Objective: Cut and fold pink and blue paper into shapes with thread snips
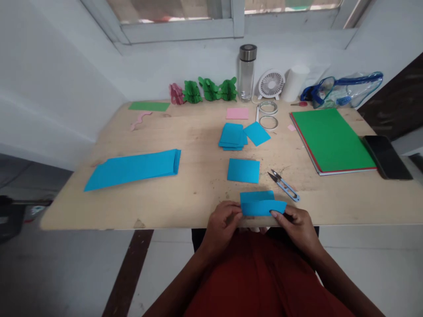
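Note:
At the table's front edge, a blue piece of paper (262, 208) is bent over on itself, its back part showing behind the raised front flap. My right hand (299, 223) pinches its right end, thumb in front and fingers behind. My left hand (224, 220) is closed at the left end, fingertips against the paper's edge. Just beyond lies a flat blue paper rectangle (243, 170). Thread snips (284, 186) rest to the right of it. Farther back are a small stack of blue paper pieces (233, 135) and a single blue square (257, 134).
Long blue paper strips (132, 169) lie on the left. A green paper stack (333, 140) and a phone (387, 157) are on the right. Along the wall stand green paper figures (209, 89), a bottle (246, 72) and a small fan (271, 83), with tape rolls (268, 122) in front.

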{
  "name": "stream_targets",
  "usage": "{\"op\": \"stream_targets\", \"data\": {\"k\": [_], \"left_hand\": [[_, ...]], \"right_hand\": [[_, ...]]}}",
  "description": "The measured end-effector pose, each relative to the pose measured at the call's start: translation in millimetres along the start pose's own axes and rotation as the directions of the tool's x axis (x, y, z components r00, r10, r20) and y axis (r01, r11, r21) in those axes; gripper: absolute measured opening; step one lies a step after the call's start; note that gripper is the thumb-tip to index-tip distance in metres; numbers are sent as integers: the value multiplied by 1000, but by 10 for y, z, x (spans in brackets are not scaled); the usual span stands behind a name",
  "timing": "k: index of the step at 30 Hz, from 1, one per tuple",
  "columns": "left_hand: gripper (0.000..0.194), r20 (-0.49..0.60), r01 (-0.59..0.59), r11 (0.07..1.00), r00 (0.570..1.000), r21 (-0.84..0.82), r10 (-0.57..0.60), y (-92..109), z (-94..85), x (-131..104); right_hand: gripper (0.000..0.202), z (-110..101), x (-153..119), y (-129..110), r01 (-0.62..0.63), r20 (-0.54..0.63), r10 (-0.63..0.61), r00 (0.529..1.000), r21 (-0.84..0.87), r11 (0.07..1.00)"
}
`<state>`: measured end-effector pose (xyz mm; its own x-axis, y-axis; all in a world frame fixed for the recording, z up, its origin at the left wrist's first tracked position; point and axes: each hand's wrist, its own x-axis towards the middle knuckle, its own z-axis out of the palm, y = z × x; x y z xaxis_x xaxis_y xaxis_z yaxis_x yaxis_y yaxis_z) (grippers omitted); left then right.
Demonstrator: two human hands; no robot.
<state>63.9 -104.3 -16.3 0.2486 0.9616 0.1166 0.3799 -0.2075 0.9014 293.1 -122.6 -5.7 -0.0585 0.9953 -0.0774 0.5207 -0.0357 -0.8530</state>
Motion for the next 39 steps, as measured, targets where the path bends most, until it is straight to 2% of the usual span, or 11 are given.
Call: {"op": "stream_targets", "data": {"k": [9,11,13,17,20,24,26,29,31,34,39], "left_hand": [[12,-143,19,999,990,36,-13,9,193,-103],[26,-205,15,995,979,98,5,-11,228,-129],[46,-241,-74,961,960,265,140,-27,249,-151],[51,5,-365,697,887,617,461,-51,248,-170],[44,190,-468,581,859,666,475,-89,250,-178],[45,226,-492,604,857,627,464,-158,267,-207],[52,124,-449,689,875,568,468,-171,253,-221],[61,-94,-265,875,940,405,328,-148,187,-217],[43,-86,-239,926,958,291,275,-124,133,-198],[16,39,-406,893,913,194,406,-118,81,-173],[17,92,-577,777,813,251,574,-177,71,-189]], "right_hand": [[42,79,-76,61,-5,-137,-35,990,-282,959],[42,83,-40,56,0,-132,-52,990,-370,929],[43,82,-2,42,8,-119,-67,991,-435,900],[41,83,38,32,35,-95,-99,990,-522,852],[39,89,28,41,41,-97,-113,989,-551,834],[38,79,-29,19,24,-84,-68,994,-441,897],[36,63,-65,6,23,-76,-54,996,-360,933],[29,33,-126,41,119,-43,-136,990,-274,954],[20,13,-172,108,244,-8,-254,967,-257,935],[12,-13,-246,232,421,20,-433,901,-284,862],[26,-16,-321,344,575,73,-592,802,-359,735]]}}
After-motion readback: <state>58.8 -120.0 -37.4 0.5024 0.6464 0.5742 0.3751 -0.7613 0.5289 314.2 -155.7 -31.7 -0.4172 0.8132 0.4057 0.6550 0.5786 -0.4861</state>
